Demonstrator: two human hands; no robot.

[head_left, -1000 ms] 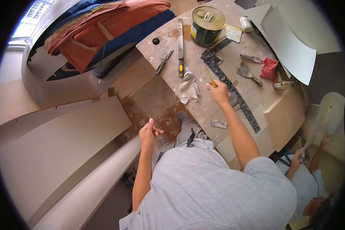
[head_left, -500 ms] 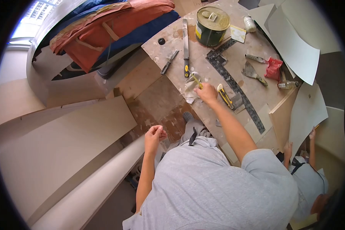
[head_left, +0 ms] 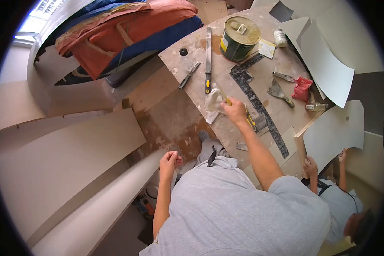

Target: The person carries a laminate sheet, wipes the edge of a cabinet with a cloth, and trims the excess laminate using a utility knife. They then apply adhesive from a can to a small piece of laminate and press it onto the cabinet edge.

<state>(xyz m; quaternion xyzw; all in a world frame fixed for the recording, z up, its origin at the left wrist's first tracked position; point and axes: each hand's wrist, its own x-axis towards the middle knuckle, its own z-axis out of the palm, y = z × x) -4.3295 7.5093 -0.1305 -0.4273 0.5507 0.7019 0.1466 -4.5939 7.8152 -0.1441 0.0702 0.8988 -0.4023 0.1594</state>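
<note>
Above the table [head_left: 187,45], my right hand [head_left: 234,112] is closed round the yellow handle of a small tool [head_left: 228,101], whose far end is too blurred to tell. A crumpled whitish cloth [head_left: 214,100] lies just beyond it. Close to my right wrist is a yellow cutter [head_left: 250,120]. My left hand [head_left: 170,159] hangs at the left, off the table, with its fingertips pinched together; what they hold, if anything, is too small to name. A long file [head_left: 208,59] with a black and yellow handle lies beyond the cloth.
A large can [head_left: 240,39], a black patterned square [head_left: 260,104], a scraper [head_left: 279,92] and a red packet [head_left: 302,88] rest on the table. Large curved panels [head_left: 72,166] stand at the left. At the right, another person's hands [head_left: 311,166] hold a white sheet [head_left: 337,128].
My right hand has moved slightly right and down with the tool, nearer the cutter. My left hand sits a little lower. The other person's sheet and hands have shifted left.
</note>
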